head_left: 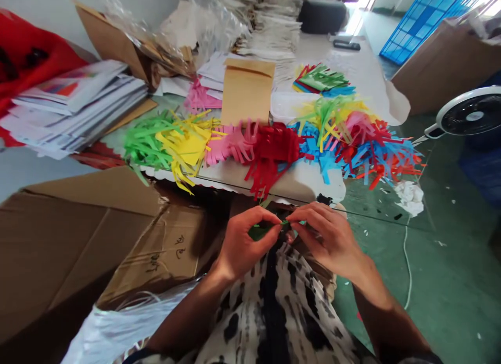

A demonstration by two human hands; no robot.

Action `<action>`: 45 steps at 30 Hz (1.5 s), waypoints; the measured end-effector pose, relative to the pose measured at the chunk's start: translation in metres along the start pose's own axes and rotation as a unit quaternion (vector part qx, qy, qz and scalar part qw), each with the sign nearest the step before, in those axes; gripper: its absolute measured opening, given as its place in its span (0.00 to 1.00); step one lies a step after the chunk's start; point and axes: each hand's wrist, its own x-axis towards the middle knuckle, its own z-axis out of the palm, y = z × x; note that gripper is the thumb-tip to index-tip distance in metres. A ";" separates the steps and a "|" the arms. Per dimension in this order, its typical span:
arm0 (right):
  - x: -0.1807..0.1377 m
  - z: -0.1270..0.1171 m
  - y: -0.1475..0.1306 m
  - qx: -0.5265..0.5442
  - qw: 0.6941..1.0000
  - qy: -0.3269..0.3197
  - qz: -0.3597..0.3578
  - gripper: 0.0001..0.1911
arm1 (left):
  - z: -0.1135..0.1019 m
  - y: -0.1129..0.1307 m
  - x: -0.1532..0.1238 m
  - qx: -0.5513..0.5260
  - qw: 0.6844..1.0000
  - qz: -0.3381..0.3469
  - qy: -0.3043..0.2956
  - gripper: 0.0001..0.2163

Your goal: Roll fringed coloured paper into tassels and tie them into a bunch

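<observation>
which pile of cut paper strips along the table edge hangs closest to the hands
The red pile: its strips droop over the table edge just above the hands, between the pink and blue piles.

Head-worn view, looking forward and down, close over table edge (250, 184)

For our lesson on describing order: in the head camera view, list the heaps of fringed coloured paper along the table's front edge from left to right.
green fringe → yellow fringe → pink fringe → dark red fringe → mixed blue, red and green heap. Below them both hands pinch a small green strip: left hand, right hand.
</observation>
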 end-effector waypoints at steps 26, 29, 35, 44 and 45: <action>-0.020 -0.005 -0.013 -0.007 0.992 -0.120 0.035 0.08 | 0.002 -0.003 -0.015 0.061 0.992 -0.008 -0.110 0.02; -0.021 -0.006 -0.013 -0.004 0.992 -0.119 0.040 0.08 | 0.002 -0.005 -0.015 0.017 0.993 -0.043 -0.109 0.01; -0.021 -0.001 -0.009 0.085 0.984 -0.089 0.132 0.07 | 0.008 -0.008 -0.011 -0.058 0.993 -0.072 -0.066 0.04; -0.018 0.005 0.006 0.155 0.961 -0.021 0.229 0.05 | 0.009 -0.017 -0.001 -0.116 0.987 -0.091 -0.058 0.08; -0.017 0.004 0.006 0.156 0.961 -0.016 0.230 0.05 | 0.009 -0.017 0.000 -0.110 0.988 -0.092 -0.053 0.08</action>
